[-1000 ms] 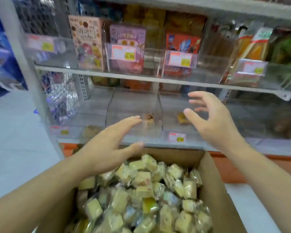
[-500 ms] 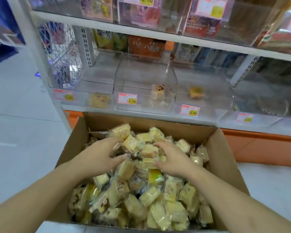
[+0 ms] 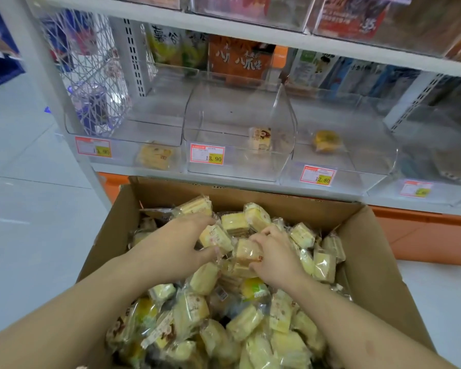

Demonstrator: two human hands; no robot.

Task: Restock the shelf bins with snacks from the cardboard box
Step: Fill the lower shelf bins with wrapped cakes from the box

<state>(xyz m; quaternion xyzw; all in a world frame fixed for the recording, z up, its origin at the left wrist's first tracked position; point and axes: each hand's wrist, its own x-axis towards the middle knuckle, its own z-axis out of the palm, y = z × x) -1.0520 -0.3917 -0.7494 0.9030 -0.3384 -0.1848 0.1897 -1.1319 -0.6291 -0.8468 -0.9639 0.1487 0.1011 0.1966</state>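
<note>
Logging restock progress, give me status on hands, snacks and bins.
Both hands in the cardboard box: left hand and right hand gripping wrapped snacks. Middle bin holds one packet. Nothing blocking it.

Two bare forearms and hands, nothing being worn

The left hand (image 3: 175,245) and right hand (image 3: 276,258) are showing no gloves, rings or watch; both forearms are running bare to the frame's bottom edge, with no sleeve showing. Fingernails are looking short and unpainted.
</note>
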